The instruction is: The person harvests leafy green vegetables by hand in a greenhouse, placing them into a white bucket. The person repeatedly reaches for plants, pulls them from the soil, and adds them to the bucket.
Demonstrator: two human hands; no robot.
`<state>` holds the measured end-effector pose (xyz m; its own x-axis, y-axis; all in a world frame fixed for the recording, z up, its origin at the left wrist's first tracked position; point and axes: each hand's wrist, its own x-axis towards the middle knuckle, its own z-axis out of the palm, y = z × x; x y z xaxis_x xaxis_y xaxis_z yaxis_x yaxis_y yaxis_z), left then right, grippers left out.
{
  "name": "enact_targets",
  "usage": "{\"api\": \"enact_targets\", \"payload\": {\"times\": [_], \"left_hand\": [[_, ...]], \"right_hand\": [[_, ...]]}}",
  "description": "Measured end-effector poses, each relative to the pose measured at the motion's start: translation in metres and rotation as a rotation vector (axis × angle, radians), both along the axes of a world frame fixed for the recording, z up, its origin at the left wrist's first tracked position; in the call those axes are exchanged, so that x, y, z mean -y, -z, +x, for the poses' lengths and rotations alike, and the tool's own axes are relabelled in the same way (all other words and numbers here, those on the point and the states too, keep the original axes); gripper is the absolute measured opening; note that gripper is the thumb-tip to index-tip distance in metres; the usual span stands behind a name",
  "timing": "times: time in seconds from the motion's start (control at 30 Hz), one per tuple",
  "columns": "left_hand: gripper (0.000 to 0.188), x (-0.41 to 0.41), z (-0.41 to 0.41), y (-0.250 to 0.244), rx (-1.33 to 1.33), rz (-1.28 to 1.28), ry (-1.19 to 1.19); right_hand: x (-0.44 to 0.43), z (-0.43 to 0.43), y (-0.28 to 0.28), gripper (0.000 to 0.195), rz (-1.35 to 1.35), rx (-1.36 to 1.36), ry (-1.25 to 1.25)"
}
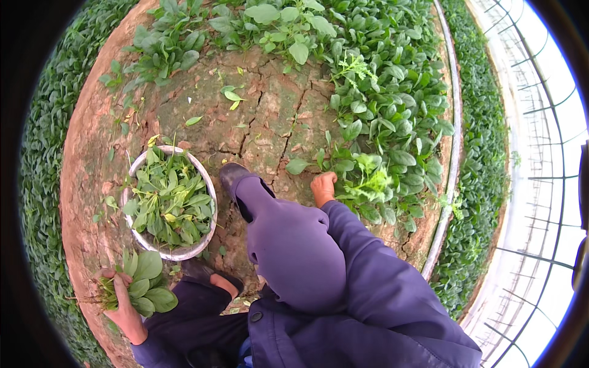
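My left hand (123, 296) grips a bunch of spinach plants (149, 280). Their thin roots stick out to the left and the broad leaves fan out to the right. Just above that hand stands a round, pale bucket (213, 225), piled with loose green leaves (172, 198), a few of them yellow. My right hand (323, 187) reaches down past my bent knee to the near left edge of the growing spinach (391, 119). Its fingers curl inward among low leaves; their tips are hidden, so whether they hold a stem cannot be told.
Cracked bare soil (207, 110) lies before me, with loose leaves (232, 95) scattered on it. A light-leaved feathery plant (370, 179) rises beside my right hand. A pale hose or pipe (455, 110) borders the bed on the right. My shoe (233, 177) is close to the bucket.
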<state>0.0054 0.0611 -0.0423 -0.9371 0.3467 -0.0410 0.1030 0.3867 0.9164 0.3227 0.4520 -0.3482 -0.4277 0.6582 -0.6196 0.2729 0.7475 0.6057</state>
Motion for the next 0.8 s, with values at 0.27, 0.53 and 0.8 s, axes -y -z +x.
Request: {"api": "enact_targets", "payload": {"times": [0.27,0.53,0.8], "left_hand": [[0.013,-0.001,0.002,-0.001,0.007,0.001,0.031],[0.015,0.002,0.003,-0.003,0.043,0.025,0.034],[0.014,0.006,0.009,-0.009,0.011,-0.032,0.040]], "right_hand": [[0.004,-0.011,0.001,0.018,0.096,0.098,-0.367],[0.005,-0.018,0.019,0.016,-0.007,0.074,-0.038],[-0.030,-0.121,-0.041,0.015,-0.216,-0.984,0.481]]}}
